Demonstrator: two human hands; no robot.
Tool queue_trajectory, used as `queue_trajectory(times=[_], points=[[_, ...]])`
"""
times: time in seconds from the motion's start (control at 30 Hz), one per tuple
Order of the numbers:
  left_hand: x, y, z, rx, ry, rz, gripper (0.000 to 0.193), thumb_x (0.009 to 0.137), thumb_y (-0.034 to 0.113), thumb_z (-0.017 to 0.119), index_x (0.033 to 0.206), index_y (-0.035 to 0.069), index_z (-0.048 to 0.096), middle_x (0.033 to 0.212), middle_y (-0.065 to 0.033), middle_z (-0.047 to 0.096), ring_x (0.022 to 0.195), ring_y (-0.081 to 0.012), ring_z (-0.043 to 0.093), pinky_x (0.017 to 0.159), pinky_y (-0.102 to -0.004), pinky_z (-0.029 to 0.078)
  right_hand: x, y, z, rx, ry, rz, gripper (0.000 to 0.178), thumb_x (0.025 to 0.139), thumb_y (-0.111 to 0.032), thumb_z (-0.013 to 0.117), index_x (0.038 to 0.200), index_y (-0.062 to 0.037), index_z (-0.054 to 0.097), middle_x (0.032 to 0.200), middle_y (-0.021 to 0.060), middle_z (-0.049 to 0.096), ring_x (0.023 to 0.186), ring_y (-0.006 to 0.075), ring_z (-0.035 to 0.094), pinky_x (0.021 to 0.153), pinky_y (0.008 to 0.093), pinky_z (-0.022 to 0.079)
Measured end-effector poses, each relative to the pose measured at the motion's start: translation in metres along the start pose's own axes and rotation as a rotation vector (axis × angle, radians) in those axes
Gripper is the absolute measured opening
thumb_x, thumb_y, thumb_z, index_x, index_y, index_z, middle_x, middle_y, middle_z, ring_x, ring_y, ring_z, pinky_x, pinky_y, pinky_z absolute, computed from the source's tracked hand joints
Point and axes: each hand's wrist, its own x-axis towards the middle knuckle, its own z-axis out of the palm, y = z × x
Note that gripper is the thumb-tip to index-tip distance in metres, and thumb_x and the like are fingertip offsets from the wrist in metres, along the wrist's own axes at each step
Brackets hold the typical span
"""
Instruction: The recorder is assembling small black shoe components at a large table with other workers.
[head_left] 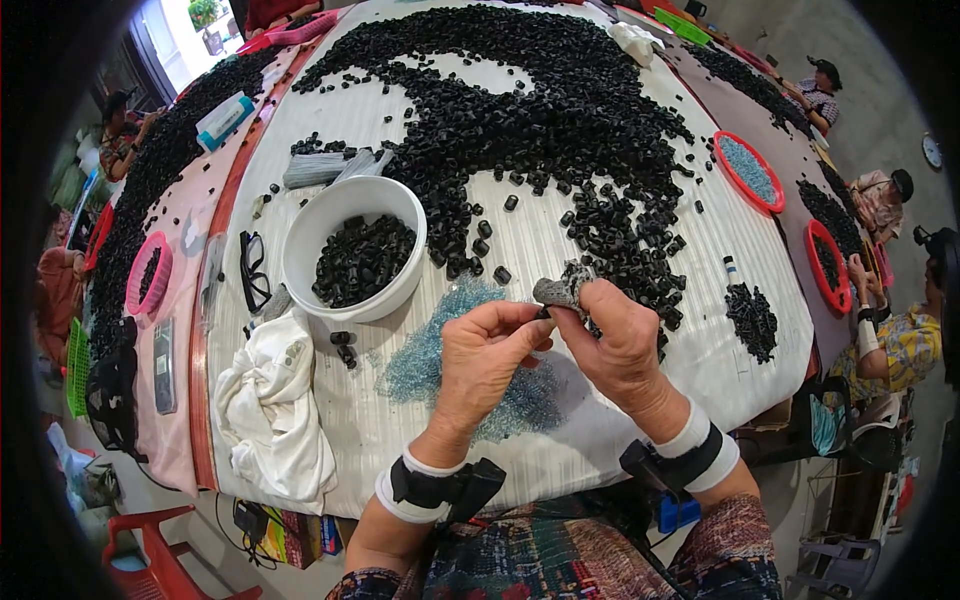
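My left hand and my right hand meet above the near middle of the table, fingers pinched together. Between their fingertips is a small black part, mostly covered by the fingers. A grey knitted finger cover wraps a finger of my right hand. Beneath my left hand spreads a heap of tiny bluish, see-through pieces. Just beyond my hands lies a big pile of black plastic parts. A white bucket holding black parts stands to the left.
Left of me are black-framed glasses, a white cloth and a bundle of grey strips. A small heap of black pieces sits at right. Red baskets stand on the neighbouring table, where other people sit.
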Motion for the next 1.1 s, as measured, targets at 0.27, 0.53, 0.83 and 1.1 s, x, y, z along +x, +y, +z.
queue_trajectory(times=[0.27, 0.53, 0.83, 1.1], points=[[0.001, -0.003, 0.002, -0.024, 0.029, -0.034, 0.018, 0.084, 0.01, 0.068, 0.097, -0.003, 0.066, 0.082, -0.0073, 0.068, 0.073, -0.013, 0.067, 0.058, -0.0224, 0.052, -0.001, 0.001, 0.004, 0.021, -0.018, 0.008, 0.015, 0.073, 0.007, 0.063, 0.084, 0.0002, 0.055, 0.072, 0.0128, 0.056, 0.062, 0.0285, 0.057, 0.054, 0.0344, 0.047], [0.002, -0.006, -0.004, -0.131, 0.02, -0.098, 0.013, 0.082, 0.006, 0.065, 0.092, -0.002, 0.065, 0.081, -0.0082, 0.067, 0.066, -0.0132, 0.064, 0.061, -0.0249, 0.054, 0.0, -0.007, -0.004, 0.126, -0.169, 0.068, 0.027, 0.07, -0.002, 0.069, 0.093, 0.0027, 0.055, 0.085, 0.016, 0.053, 0.071, 0.0294, 0.058, 0.059, 0.0354, 0.048], [0.004, -0.004, -0.004, -0.195, -0.004, -0.09, 0.013, 0.082, 0.005, 0.062, 0.091, -0.005, 0.064, 0.079, -0.0093, 0.067, 0.067, -0.0127, 0.063, 0.06, -0.0228, 0.052, -0.008, -0.01, 0.008, -0.089, -0.146, -0.05, 0.039, 0.061, -0.009, 0.077, 0.09, -0.0002, 0.053, 0.082, 0.0126, 0.051, 0.074, 0.0288, 0.056, 0.062, 0.0351, 0.05], [0.002, -0.001, -0.001, -0.176, -0.009, -0.099, 0.01, 0.081, 0.004, 0.064, 0.088, -0.003, 0.065, 0.077, -0.0056, 0.066, 0.064, -0.0098, 0.06, 0.058, -0.0205, 0.048, -0.012, -0.01, 0.009, -0.195, -0.111, -0.033, 0.033, 0.062, -0.009, 0.075, 0.084, -0.0018, 0.052, 0.076, 0.0109, 0.049, 0.069, 0.0264, 0.055, 0.057, 0.0335, 0.049]])
